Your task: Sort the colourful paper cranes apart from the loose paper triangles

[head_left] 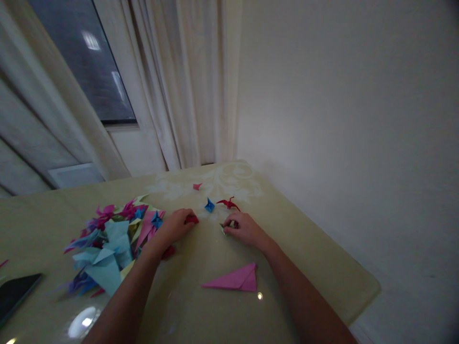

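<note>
Near the middle of the table my left hand (178, 225) is closed, its fingers on a small red folded paper (192, 219). To the right, my right hand (246, 229) pinches a small pale green folded paper (223, 230), partly hidden by the fingers. Just beyond the hands lie a red origami crane (228, 203) and a small blue folded paper (209, 205). A pink folded paper piece (197, 186) lies farther back. In front of my right hand a long pink paper triangle (236, 278) rests flat.
A heap of colourful origami (107, 248) spreads left of my left arm. A dark flat device (16, 294) lies at the table's left. The pale table (301, 248) meets a wall (340, 119) on the right, with curtains (193, 86) behind.
</note>
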Demonstrator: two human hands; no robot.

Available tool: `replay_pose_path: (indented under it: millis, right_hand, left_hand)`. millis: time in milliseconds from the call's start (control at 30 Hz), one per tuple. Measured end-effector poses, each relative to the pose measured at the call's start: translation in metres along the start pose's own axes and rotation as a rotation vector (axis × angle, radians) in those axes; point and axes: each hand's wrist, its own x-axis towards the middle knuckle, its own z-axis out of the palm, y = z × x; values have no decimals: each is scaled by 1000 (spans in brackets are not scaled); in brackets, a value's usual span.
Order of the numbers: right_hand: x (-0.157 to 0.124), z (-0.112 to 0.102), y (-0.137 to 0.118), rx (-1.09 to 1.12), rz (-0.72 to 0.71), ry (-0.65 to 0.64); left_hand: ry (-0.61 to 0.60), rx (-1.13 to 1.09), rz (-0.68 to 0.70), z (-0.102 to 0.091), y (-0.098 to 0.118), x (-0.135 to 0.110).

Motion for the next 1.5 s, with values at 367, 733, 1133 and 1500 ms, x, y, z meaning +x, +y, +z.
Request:
replay_pose_path:
  millis: [367, 733, 1133, 1500]
  right_hand:
    - [1, -3, -30, 500, -33, 170]
    - [-4, -19, -14, 325, 30, -25]
    - [-7, -8, -29, 88, -107, -60]
    - [-6, 3, -32, 32, -51, -106]
  left_hand:
    - [186, -485, 474, 17, 90, -9]
    - [144, 223, -309, -33, -68, -18]
    - [66, -81, -126, -65, -58, -49]
    - [348, 196, -273, 4, -102, -112]
